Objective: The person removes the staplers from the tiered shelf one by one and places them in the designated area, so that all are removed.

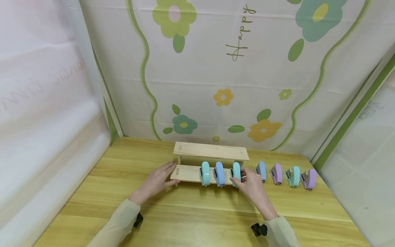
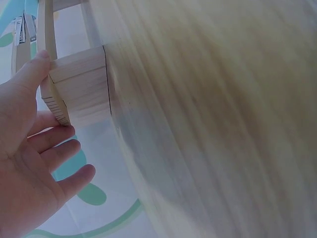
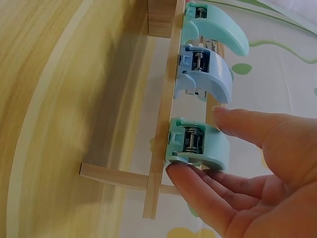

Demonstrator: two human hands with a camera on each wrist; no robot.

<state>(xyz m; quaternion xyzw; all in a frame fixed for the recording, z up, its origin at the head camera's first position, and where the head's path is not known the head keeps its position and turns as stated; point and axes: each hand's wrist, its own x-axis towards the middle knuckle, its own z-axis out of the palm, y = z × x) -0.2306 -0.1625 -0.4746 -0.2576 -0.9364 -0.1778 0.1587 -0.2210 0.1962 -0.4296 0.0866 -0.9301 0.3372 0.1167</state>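
A two-step wooden shelf (image 1: pixel 188 173) stands on the table, with three small staplers upright on its lower board. My left hand (image 1: pixel 156 180) grips the left end of that board, thumb at the front edge and fingers round the far side. At the board's right end my right hand (image 1: pixel 251 183) pinches a teal stapler (image 3: pixel 190 145) between thumb and fingers; its base meets the board. To its left, spaced apart, are a blue stapler (image 1: pixel 219 174) and another teal stapler (image 1: pixel 205 174). The upper board (image 1: pixel 213 151) bears nothing.
Right of the shelf, a row of staplers stands on the wooden table (image 1: pixel 197 219): blue (image 1: pixel 261 171), purple (image 1: pixel 276 174), teal (image 1: pixel 293 176) and purple (image 1: pixel 309 179). A flower-printed cloth (image 1: pixel 191 72) hangs behind, with more cloth at both sides.
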